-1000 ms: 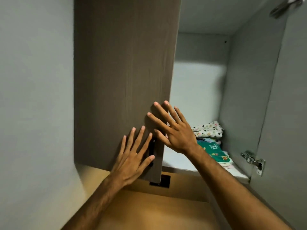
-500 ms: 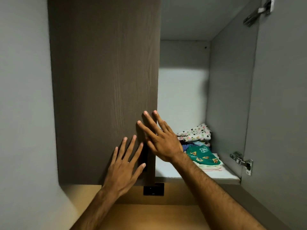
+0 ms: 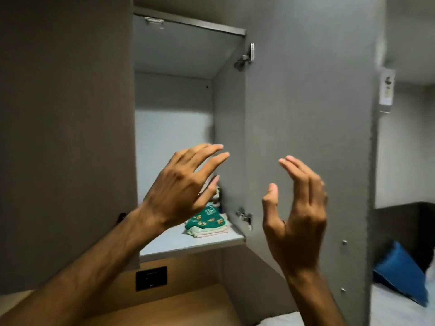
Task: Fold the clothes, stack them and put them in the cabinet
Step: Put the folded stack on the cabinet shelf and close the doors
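Both hands hang in the air in front of the open cabinet (image 3: 174, 95), holding nothing. The left hand (image 3: 181, 187) sits at about 9 o'clock of centre, fingers spread and nearly straight, reaching toward the opening. The right hand (image 3: 296, 212), at 4 o'clock, has its fingers loosely bent and its thumb apart from them, just before the inner face of the open door (image 3: 306, 114); it seems clear of the panel, though blur makes that hard to judge. The folded clothes (image 3: 207, 223) lie stacked on the shelf (image 3: 188, 243) at its right rear, a green printed piece on top, partly hidden behind the left hand. Two hinges (image 3: 244, 216) show on the door edge. At 4 o'clock, far right, a blue pillow (image 3: 400, 278) rests on a bed.
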